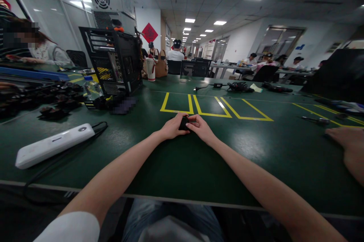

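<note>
A small black object (pixel 184 123) sits between my two hands, close to the tabletop; its kind is too small and dark to make out. My left hand (pixel 173 126) grips it from the left, thumb near and fingers on the far side. From the right, the thumb and fingertips of my right hand (pixel 200 125) pinch its edge. Both forearms reach over the green table (pixel 182 166). Just beyond the hands, yellow tape rectangles (pixel 212 115) mark the tabletop.
A white power bank-like device (pixel 55 145) with a black cable lies left. Behind it stand black parts (pixel 61 100) and an open computer case (pixel 113 60). Black cables (pixel 239 86) lie at the back. Another person's hand (pixel 348 139) rests at right near a screwdriver-like tool (pixel 315 120).
</note>
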Action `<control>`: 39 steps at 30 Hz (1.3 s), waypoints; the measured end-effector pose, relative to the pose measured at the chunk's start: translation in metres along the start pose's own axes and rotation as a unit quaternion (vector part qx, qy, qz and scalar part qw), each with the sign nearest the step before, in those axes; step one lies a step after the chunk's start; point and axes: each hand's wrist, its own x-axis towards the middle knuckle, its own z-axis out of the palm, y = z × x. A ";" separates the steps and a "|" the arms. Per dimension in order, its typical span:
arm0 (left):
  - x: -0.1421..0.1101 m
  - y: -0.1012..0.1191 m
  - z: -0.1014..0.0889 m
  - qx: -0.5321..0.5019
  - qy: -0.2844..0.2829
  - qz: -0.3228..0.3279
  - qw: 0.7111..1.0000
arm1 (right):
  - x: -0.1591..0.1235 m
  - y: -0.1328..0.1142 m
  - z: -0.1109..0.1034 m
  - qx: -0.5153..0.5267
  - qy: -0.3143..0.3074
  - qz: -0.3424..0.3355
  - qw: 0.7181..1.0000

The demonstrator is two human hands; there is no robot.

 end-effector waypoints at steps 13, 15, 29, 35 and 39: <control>-0.002 0.005 -0.003 0.004 -0.002 0.003 1.000 | -0.001 -0.003 0.000 0.037 -0.016 -0.012 0.999; -0.002 0.005 -0.004 0.006 -0.001 0.008 1.000 | 0.000 -0.002 0.000 0.023 -0.011 -0.015 1.000; -0.002 0.004 -0.002 -0.001 0.002 0.009 1.000 | -0.001 -0.002 0.000 0.018 -0.022 -0.011 1.000; -0.002 0.006 -0.003 -0.011 -0.002 -0.001 1.000 | -0.001 -0.002 -0.001 -0.012 -0.014 0.012 1.000; -0.003 0.005 -0.003 -0.012 0.002 -0.001 1.000 | -0.004 -0.004 -0.001 0.037 -0.054 0.009 0.998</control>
